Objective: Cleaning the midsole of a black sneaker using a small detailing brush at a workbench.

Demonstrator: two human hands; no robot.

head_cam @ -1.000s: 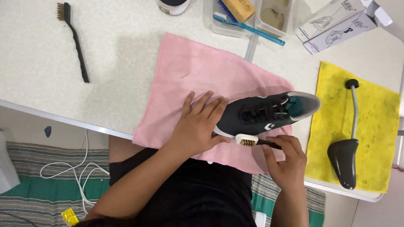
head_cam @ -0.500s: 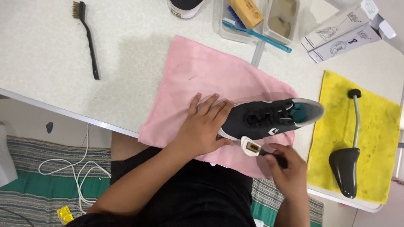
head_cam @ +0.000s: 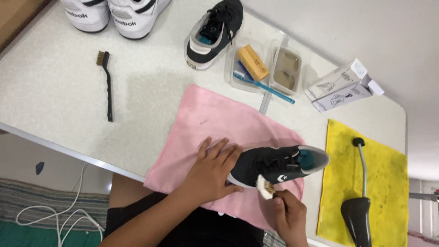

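Observation:
A black sneaker (head_cam: pixel 279 164) with a grey heel and teal lining lies on its side on a pink cloth (head_cam: pixel 219 128). My left hand (head_cam: pixel 211 171) presses flat on the toe end of the sneaker. My right hand (head_cam: pixel 289 217) grips a small brush (head_cam: pixel 264 187) with a white head, whose bristles touch the side of the sneaker near its sole.
A yellow cloth (head_cam: pixel 388 183) at the right carries a black shoe tree (head_cam: pixel 359 210). Farther back stand a second black sneaker (head_cam: pixel 212 32), two white sneakers (head_cam: pixel 114 13), a black wire brush (head_cam: pixel 106 82), clear trays (head_cam: pixel 267 68) and a white box (head_cam: pixel 340 84). The table's front edge (head_cam: pixel 68 148) runs near me.
The view has tilted up, so the far sneakers now show. My right hand has shifted the brush a little along the sneaker's side. My left hand stays on the toe.

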